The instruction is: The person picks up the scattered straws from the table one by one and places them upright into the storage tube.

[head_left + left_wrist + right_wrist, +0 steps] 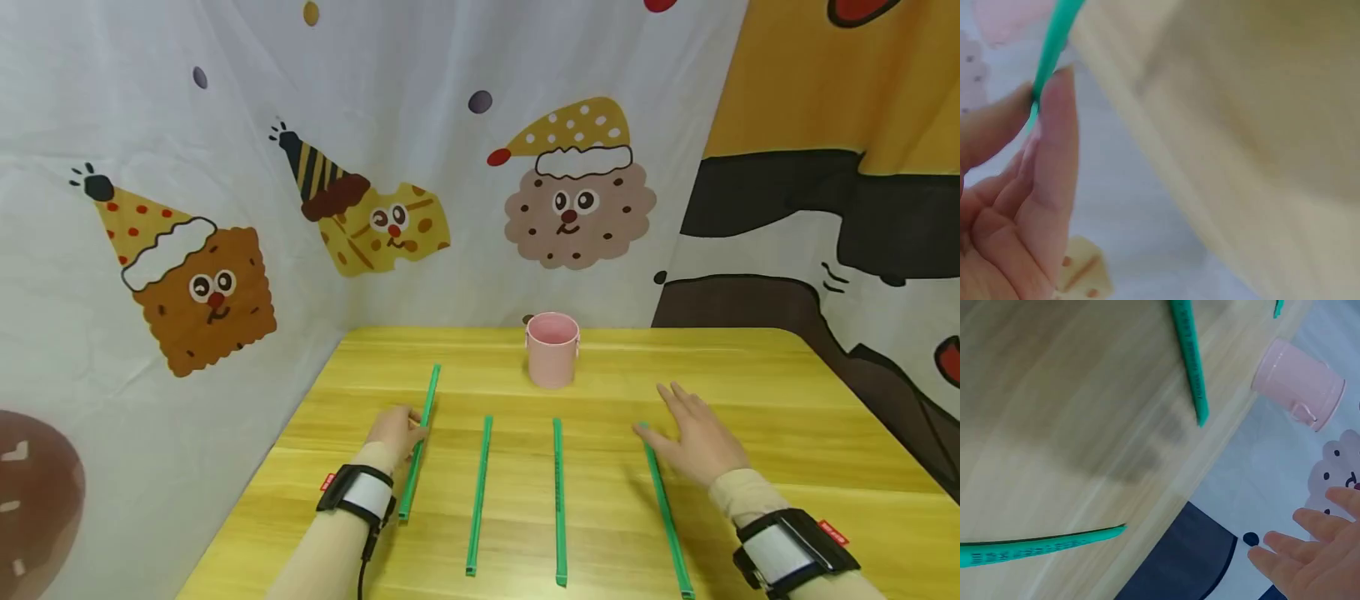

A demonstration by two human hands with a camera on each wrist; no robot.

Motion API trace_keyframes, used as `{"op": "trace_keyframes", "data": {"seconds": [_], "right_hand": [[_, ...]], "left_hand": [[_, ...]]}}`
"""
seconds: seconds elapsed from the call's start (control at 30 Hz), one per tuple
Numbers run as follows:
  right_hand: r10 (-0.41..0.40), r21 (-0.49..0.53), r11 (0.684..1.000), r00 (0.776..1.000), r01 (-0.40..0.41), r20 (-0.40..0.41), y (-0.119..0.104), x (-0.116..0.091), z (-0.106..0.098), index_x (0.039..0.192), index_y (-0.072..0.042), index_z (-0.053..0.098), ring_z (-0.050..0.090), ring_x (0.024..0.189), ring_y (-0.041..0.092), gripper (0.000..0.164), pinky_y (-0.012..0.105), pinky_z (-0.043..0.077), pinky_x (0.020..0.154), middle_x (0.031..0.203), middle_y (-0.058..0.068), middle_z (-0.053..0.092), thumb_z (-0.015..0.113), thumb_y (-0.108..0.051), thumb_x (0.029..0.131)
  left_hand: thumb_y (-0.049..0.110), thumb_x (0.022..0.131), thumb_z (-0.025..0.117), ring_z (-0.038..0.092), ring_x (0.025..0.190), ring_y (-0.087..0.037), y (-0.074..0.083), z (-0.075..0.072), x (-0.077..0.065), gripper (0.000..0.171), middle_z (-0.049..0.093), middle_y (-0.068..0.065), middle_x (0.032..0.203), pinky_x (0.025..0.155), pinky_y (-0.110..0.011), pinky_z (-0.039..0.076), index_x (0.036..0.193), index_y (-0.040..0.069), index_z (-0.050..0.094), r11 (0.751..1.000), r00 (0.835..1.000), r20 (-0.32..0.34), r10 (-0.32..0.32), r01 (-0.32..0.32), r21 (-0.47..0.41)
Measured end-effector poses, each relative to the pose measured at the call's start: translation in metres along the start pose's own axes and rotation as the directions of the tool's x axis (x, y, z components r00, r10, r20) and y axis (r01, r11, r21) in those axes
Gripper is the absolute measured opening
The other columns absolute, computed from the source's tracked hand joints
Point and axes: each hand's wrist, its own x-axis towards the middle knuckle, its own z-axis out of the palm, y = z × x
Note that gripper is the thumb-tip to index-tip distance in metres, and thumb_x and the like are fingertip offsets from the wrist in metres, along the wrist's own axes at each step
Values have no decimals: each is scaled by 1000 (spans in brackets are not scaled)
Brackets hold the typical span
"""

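Between thumb and index finger, my left hand pinches the leftmost long, thin green strip. In the left wrist view the strip rises from the fingertips, its far part out of frame. My right hand is held over the table with fingers spread, its thumb near the far end of the rightmost green strip. The right wrist view shows dark print along that strip and no contact with the hand. Two more green strips, one left of centre and one right, lie apart between the hands.
A pink bucket with small side handles stands near the back of the wooden table. Behind and to the left hangs a white cloth printed with cartoon biscuits and cheese. Straps with devices circle both wrists.
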Motion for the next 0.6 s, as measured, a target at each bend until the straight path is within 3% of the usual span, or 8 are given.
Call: {"op": "trace_keyframes", "data": {"seconds": [0.13, 0.3, 0.43, 0.6], "right_hand": [[-6, 60, 998, 1000, 7, -17, -8, 6, -5, 154, 2, 26, 27, 137, 59, 91, 73, 27, 107, 156, 34, 25, 55, -60, 94], [-1, 184, 983, 1000, 2, -9, -34, 15, -17, 155, 0, 26, 30, 138, 56, 90, 69, 31, 108, 156, 32, 28, 56, -59, 94], [-3, 340, 940, 1000, -6, 24, -64, 22, -21, 157, -5, 24, 35, 139, 53, 89, 65, 37, 108, 158, 28, 28, 57, -59, 94], [-33, 515, 857, 999, 20, 16, -102, 30, -30, 156, -13, 30, 41, 139, 46, 81, 60, 46, 103, 158, 17, 35, 62, -52, 93]], "left_hand": [[13, 96, 66, 69, 81, -25, 28, -3, 0, 33, 70, -18, 105, 61, -30, 59, 125, -2, 62, 987, 990, -88, 108, -117, -109], [14, 96, 65, 70, 86, -29, 68, 0, -8, 30, 70, -18, 104, 60, -26, 59, 124, 2, 64, 923, 946, -165, 280, -312, -225], [14, 96, 66, 71, 79, -28, 94, 10, -18, 27, 71, -18, 100, 57, -21, 57, 120, 2, 65, 851, 892, -199, 406, -449, -274], [14, 96, 65, 72, 80, -28, 124, 18, -29, 25, 74, -16, 98, 59, -16, 55, 117, 2, 66, 770, 813, -231, 534, -581, -264]]}}
